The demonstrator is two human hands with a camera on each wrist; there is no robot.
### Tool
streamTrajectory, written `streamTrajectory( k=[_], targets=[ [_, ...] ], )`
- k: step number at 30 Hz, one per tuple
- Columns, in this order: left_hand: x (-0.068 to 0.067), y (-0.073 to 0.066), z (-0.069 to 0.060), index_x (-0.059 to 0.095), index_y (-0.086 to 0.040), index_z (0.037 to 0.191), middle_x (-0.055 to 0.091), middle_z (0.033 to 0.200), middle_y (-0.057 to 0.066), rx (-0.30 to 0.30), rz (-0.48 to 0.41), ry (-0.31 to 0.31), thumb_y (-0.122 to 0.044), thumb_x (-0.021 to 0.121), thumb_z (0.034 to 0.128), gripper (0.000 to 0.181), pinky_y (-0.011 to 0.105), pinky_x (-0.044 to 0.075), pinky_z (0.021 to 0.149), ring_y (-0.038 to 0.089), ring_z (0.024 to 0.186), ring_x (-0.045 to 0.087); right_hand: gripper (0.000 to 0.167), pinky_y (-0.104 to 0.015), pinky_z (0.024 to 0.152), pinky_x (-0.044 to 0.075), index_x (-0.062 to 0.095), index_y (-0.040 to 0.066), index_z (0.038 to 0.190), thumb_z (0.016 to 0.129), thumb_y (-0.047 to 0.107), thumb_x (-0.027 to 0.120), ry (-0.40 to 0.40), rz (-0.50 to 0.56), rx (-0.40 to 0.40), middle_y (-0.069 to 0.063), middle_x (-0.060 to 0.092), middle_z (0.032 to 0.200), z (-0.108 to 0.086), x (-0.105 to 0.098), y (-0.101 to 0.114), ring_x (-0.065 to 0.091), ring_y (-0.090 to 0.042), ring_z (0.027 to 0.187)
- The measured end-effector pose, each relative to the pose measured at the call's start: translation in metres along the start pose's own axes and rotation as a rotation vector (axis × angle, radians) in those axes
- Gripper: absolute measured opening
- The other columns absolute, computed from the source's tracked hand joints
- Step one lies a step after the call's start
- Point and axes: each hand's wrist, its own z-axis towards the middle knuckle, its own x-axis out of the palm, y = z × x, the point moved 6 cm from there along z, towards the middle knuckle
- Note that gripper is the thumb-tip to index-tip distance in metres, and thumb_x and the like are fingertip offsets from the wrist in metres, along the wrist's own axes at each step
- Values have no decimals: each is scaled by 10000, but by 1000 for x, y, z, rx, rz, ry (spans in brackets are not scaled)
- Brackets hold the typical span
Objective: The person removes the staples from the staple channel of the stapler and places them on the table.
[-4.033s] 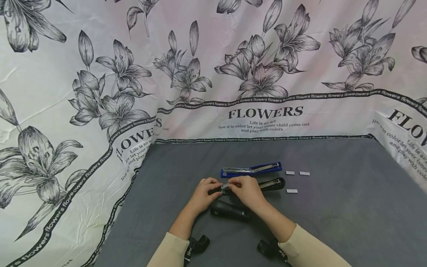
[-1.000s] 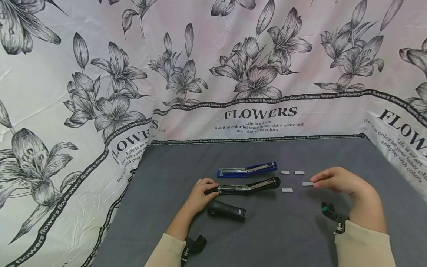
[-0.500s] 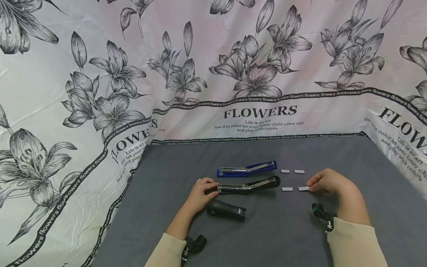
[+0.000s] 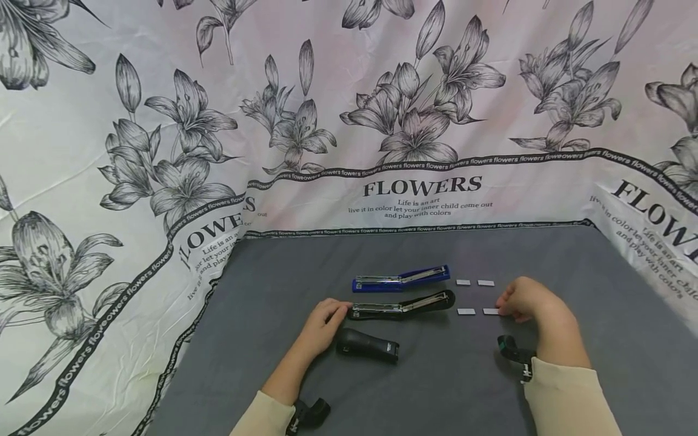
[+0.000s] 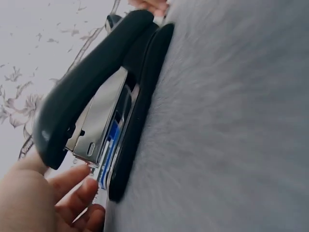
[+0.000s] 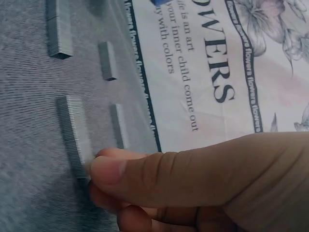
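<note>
My right hand pinches the right end of a staple strip lying on the grey surface; in the right wrist view thumb and fingertips grip the strip. At the left end of the opened black stapler is my left hand, fingers relaxed; whether they touch it I cannot tell. Behind that stapler lies an opened blue stapler. A closed black stapler sits nearer, just right of the left hand, and fills much of the left wrist view.
Three other staple strips lie right of the staplers: two in the back row and one in the front row. A flower-printed cloth stands behind and to the left of the grey surface.
My right hand has moved from the black stapler's left end to the right with a strip, then lowered it beside the front strip. The left hand has loosened from the stapler's end.
</note>
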Motion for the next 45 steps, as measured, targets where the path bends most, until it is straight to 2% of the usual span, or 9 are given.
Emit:
streamTrajectory(
  k=[6, 10, 12, 16, 21, 25, 33, 40, 45],
  targets=[
    [-9, -2, -26, 716, -77, 1276, 692, 1131, 3, -21, -50, 90, -252, 535, 1087, 315, 399, 475, 899, 185, 1055, 565, 192, -409, 644, 510, 719, -85, 1001, 930, 91, 691, -31, -88, -31, -118, 649, 855, -9, -11, 13, 591, -243, 728],
    [-11, -3, -37, 729, -141, 1267, 658, 1210, -75, 5, 19, 185, -310, 713, 982, 332, 412, 468, 936, 147, 1098, 524, 311, -468, 695, 524, 699, -111, 1104, 988, 174, 658, -40, -111, -55, -186, 675, 963, -15, -18, 25, 632, -292, 802],
    [-10, -4, -39, 756, -186, 1194, 640, 1197, -122, 29, 59, 216, -323, 779, 926, 303, 404, 457, 944, 128, 1109, 505, 356, -477, 720, 523, 687, -111, 1150, 1002, 211, 648, -44, -123, -50, -191, 674, 1001, -19, -20, 31, 634, -297, 842],
    [-8, -4, -39, 768, -228, 1043, 620, 1136, -165, 56, 113, 234, -247, 846, 874, 187, 367, 453, 894, 113, 1064, 487, 410, -497, 746, 521, 679, -102, 1191, 1015, 265, 638, -65, -154, -65, -216, 673, 1057, -29, -21, 46, 624, -336, 901],
    [-7, -4, -38, 780, -209, 1001, 635, 1102, -161, 56, 118, 219, -155, 876, 837, 198, 351, 461, 875, 114, 1034, 494, 425, -575, 815, 523, 698, -74, 1193, 1022, 310, 642, -113, -184, -119, -273, 668, 1181, -40, -18, 69, 632, -450, 1053],
    [-8, -6, -37, 794, -202, 985, 644, 1094, -157, 62, 105, 213, -156, 886, 821, 193, 356, 465, 878, 116, 1039, 499, 379, -557, 813, 524, 719, -30, 1176, 1017, 308, 652, -149, -192, -173, -206, 697, 1142, -50, -13, 91, 648, -400, 1027],
    [-7, -8, -36, 805, -204, 988, 638, 1074, -165, 95, 98, 223, -179, 886, 818, 190, 364, 464, 890, 112, 1042, 493, 236, -406, 667, 511, 762, 48, 1084, 996, 256, 696, -222, -195, -307, -32, 697, 954, -64, 14, 138, 614, -191, 791],
    [-6, -11, -36, 812, -187, 992, 636, 1061, -162, 98, 101, 231, -186, 890, 809, 199, 366, 460, 898, 109, 1043, 488, 106, -388, 710, 524, 775, 100, 1018, 965, 184, 737, -231, -209, -424, 36, 682, 907, -67, 51, 175, 619, -138, 802],
    [-5, -12, -36, 819, -172, 995, 637, 1050, -162, 105, 105, 225, -176, 899, 795, 215, 364, 460, 904, 105, 1035, 486, 100, -349, 699, 534, 782, 99, 1019, 944, 162, 760, -218, -237, -501, 40, 687, 906, -65, 80, 191, 631, -109, 798]
  ],
)
